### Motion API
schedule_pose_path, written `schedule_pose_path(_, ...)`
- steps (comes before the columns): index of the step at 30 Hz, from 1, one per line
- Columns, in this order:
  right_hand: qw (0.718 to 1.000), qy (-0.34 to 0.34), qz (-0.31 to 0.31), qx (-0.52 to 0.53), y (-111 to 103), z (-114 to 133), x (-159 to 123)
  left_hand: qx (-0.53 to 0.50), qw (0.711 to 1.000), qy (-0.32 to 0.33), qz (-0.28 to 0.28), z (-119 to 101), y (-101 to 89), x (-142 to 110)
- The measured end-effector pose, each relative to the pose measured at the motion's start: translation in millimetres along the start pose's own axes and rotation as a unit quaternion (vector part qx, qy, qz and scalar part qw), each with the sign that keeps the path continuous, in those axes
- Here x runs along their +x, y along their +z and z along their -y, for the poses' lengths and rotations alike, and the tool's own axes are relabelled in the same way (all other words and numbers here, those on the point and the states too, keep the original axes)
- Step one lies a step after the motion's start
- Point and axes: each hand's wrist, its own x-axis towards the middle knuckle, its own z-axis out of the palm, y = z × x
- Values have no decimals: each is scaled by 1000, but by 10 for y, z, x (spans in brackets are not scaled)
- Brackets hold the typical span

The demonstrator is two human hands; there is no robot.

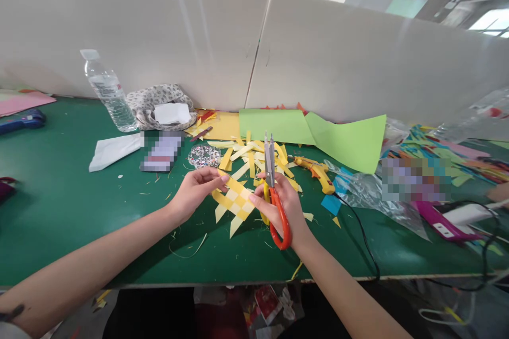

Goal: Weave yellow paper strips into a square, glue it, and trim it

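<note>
A small mat woven from yellow and cream paper strips [235, 201] is held above the green table [63, 206] between both hands. My left hand [195, 188] pinches its upper left edge with closed fingers. My right hand [278, 206] grips scissors with orange handles [274, 190], blades pointing up and closed, while its fingertips also touch the mat's right edge. Loose yellow and cream strips [254, 156] lie scattered on the table just behind the hands.
A water bottle [109, 92] and a patterned cloth pouch [161, 106] stand at the back left, with green paper sheets [318, 135] against the white partition. A yellow glue gun [316, 172], its black cord [363, 238], plastic wrap and coloured paper crowd the right.
</note>
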Motion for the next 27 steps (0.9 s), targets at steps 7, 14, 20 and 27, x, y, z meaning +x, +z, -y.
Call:
schedule_pose_path(7, 998, 45, -12, 30, -15, 38, 9, -17, 1000, 1, -19, 14, -4, 12)
schedule_pose_path(14, 995, 74, 0, 66, -38, 78, 15, -23, 999, -18, -30, -2, -26, 8)
schedule_pose_path(20, 993, 74, 12, 91, -59, 43, 17, -75, 996, -25, -47, -4, -53, 46)
schedule_pose_path(27, 964, 165, 47, 204, -70, 113, 0, -88, 996, 3, 34, 20, -25, 12)
